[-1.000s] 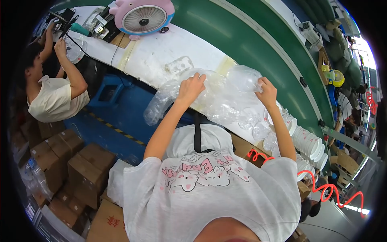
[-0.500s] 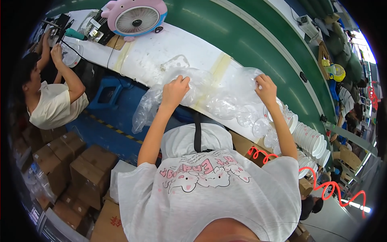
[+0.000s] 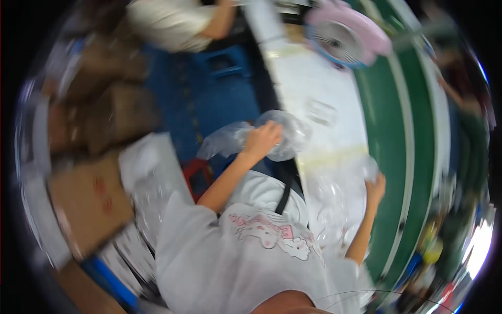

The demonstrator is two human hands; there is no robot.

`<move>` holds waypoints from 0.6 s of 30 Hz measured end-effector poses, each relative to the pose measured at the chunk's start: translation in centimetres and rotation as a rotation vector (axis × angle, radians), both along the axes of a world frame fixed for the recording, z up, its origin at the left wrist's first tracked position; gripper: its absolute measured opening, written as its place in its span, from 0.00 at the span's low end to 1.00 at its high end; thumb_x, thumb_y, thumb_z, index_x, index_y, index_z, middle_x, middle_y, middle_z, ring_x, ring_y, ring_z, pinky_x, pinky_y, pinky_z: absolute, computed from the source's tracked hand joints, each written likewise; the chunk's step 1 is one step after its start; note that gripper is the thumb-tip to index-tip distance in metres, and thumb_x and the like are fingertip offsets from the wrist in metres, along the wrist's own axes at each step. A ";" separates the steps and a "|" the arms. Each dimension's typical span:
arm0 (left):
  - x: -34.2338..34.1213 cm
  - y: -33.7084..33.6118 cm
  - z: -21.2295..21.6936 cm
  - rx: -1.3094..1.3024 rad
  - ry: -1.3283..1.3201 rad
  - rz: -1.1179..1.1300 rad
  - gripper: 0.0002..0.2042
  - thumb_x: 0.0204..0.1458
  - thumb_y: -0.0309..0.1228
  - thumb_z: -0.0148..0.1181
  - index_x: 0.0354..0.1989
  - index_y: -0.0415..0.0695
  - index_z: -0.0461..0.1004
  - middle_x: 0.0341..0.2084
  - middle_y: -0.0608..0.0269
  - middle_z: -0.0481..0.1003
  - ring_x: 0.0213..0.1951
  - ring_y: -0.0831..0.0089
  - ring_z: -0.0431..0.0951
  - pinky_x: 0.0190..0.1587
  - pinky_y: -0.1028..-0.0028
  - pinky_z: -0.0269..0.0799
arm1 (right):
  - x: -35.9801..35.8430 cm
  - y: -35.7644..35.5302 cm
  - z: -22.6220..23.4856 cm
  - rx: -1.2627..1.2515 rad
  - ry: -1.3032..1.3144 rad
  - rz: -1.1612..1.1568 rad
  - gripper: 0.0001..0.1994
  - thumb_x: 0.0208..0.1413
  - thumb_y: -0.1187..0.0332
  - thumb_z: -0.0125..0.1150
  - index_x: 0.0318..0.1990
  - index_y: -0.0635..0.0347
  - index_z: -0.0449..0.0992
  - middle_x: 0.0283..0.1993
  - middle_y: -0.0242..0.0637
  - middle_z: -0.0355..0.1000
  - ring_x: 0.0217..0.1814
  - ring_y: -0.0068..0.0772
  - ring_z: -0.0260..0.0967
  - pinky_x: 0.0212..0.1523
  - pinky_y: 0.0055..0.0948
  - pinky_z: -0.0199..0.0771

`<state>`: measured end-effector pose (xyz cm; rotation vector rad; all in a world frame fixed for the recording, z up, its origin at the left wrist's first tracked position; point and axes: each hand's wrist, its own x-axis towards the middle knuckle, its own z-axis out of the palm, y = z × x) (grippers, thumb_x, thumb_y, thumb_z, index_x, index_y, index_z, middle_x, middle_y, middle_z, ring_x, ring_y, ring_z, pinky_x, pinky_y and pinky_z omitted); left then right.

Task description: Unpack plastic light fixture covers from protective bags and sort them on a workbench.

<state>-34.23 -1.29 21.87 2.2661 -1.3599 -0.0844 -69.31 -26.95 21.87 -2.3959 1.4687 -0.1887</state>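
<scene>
My left hand (image 3: 264,138) is closed round a crumpled clear plastic bag (image 3: 293,135), which hangs over the table's left edge. A loose part of the bag trails to the left, over the blue floor. On the right side of the white table (image 3: 314,68), my right hand (image 3: 375,186) has its fingers bent against a rounded piece of clear plastic (image 3: 368,166). Motion smears the fingertips, so the shape of that piece is hard to make out. More clear plastic pieces (image 3: 332,201) lie on the table between my arms.
A pink and blue fan (image 3: 340,39) stands at the table's far end. Beyond the right edge runs a green belt (image 3: 384,125). Cardboard boxes (image 3: 89,201) are stacked at left, near a red stool (image 3: 197,178). A blue stool (image 3: 227,63) and a co-worker's sleeve (image 3: 167,23) are farther off.
The view has swung to the left, bringing the boxes closer in. My left hand has drawn the bag off the table toward the floor side. My right hand stays over the table.
</scene>
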 end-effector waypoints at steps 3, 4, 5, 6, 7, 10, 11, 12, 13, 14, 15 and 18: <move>0.9 4.6 0.9 -0.099 0.009 0.256 0.05 0.41 0.29 0.52 0.25 0.47 0.63 0.20 0.61 0.65 0.18 0.61 0.71 0.16 0.66 0.66 | -1.5 -1.5 -1.0 -0.026 -0.032 -0.106 0.28 0.29 0.75 0.64 0.46 0.67 0.66 0.47 0.47 0.65 0.49 0.44 0.62 0.50 0.33 0.61; 1.6 6.7 1.0 -0.097 -0.016 0.330 0.05 0.41 0.29 0.52 0.25 0.47 0.63 0.20 0.61 0.65 0.18 0.61 0.71 0.16 0.66 0.66 | -1.4 -2.3 -0.9 -0.031 -0.027 -0.139 0.27 0.31 0.75 0.63 0.46 0.67 0.66 0.46 0.47 0.66 0.48 0.43 0.64 0.50 0.32 0.62; 2.0 8.5 0.9 -0.100 -0.004 0.432 0.05 0.41 0.29 0.51 0.25 0.47 0.63 0.20 0.60 0.65 0.18 0.60 0.71 0.16 0.65 0.66 | -1.7 -3.5 -0.9 -0.066 0.036 -0.148 0.26 0.32 0.72 0.63 0.46 0.66 0.67 0.44 0.47 0.68 0.45 0.43 0.66 0.47 0.31 0.63; 2.2 10.4 0.8 -0.103 0.017 0.524 0.04 0.41 0.29 0.51 0.25 0.47 0.63 0.19 0.60 0.65 0.18 0.60 0.71 0.16 0.64 0.66 | -2.2 -4.8 -0.5 -0.128 0.098 -0.173 0.26 0.33 0.70 0.63 0.45 0.65 0.67 0.42 0.46 0.69 0.43 0.43 0.67 0.45 0.32 0.64; 2.7 12.6 0.5 -0.074 0.034 0.596 0.04 0.42 0.29 0.50 0.26 0.47 0.63 0.19 0.60 0.65 0.19 0.58 0.71 0.16 0.62 0.66 | -2.0 -5.8 0.0 -0.196 0.158 -0.203 0.26 0.33 0.67 0.63 0.45 0.65 0.68 0.40 0.46 0.70 0.40 0.42 0.68 0.42 0.33 0.65; 4.5 18.4 -1.1 -0.055 0.036 0.814 0.05 0.42 0.29 0.50 0.27 0.47 0.63 0.20 0.60 0.66 0.19 0.56 0.71 0.18 0.61 0.67 | 1.1 -6.5 5.5 -0.194 0.061 -0.433 0.26 0.35 0.56 0.62 0.43 0.63 0.70 0.33 0.44 0.70 0.30 0.40 0.68 0.34 0.35 0.66; 5.3 20.5 -1.8 -0.010 0.083 0.856 0.05 0.43 0.30 0.50 0.29 0.46 0.63 0.22 0.59 0.67 0.20 0.55 0.71 0.20 0.61 0.68 | 2.2 -6.7 7.4 -0.315 0.250 -0.409 0.25 0.36 0.54 0.60 0.41 0.64 0.70 0.32 0.43 0.70 0.27 0.37 0.68 0.31 0.34 0.66; 6.4 21.5 -2.3 -0.036 0.093 0.883 0.05 0.43 0.30 0.50 0.29 0.46 0.63 0.22 0.59 0.67 0.20 0.55 0.71 0.20 0.61 0.68 | 0.9 -8.5 8.4 -0.393 0.078 -0.412 0.21 0.36 0.55 0.61 0.33 0.64 0.71 0.28 0.43 0.70 0.22 0.35 0.67 0.26 0.34 0.66; 6.6 23.6 -2.4 -0.007 0.092 0.958 0.06 0.43 0.30 0.50 0.30 0.46 0.63 0.22 0.57 0.67 0.21 0.55 0.72 0.20 0.61 0.68 | 3.8 -7.0 10.9 -0.292 -0.058 -0.460 0.19 0.35 0.56 0.62 0.26 0.64 0.70 0.23 0.42 0.69 0.19 0.34 0.66 0.21 0.32 0.66; 6.9 25.7 -2.5 0.025 0.093 1.035 0.07 0.43 0.31 0.50 0.30 0.45 0.62 0.23 0.56 0.68 0.21 0.55 0.72 0.21 0.61 0.69 | 7.8 -5.5 12.1 -0.333 -0.077 -0.399 0.18 0.35 0.56 0.62 0.24 0.64 0.69 0.21 0.41 0.68 0.19 0.34 0.65 0.21 0.32 0.67; 8.0 26.9 -2.8 0.008 0.111 1.044 0.07 0.43 0.31 0.50 0.30 0.45 0.62 0.23 0.56 0.68 0.21 0.55 0.72 0.21 0.61 0.69 | 10.4 -3.5 14.0 -0.407 -0.097 -0.376 0.17 0.35 0.57 0.63 0.21 0.65 0.69 0.20 0.41 0.68 0.18 0.33 0.65 0.21 0.32 0.68; 8.9 32.0 -3.2 -0.026 0.110 1.184 0.09 0.44 0.31 0.52 0.32 0.42 0.62 0.25 0.53 0.69 0.22 0.55 0.72 0.21 0.64 0.70 | 23.3 4.9 17.5 -0.209 -0.309 -0.320 0.16 0.38 0.61 0.62 0.29 0.67 0.72 0.27 0.42 0.70 0.26 0.32 0.68 0.28 0.28 0.71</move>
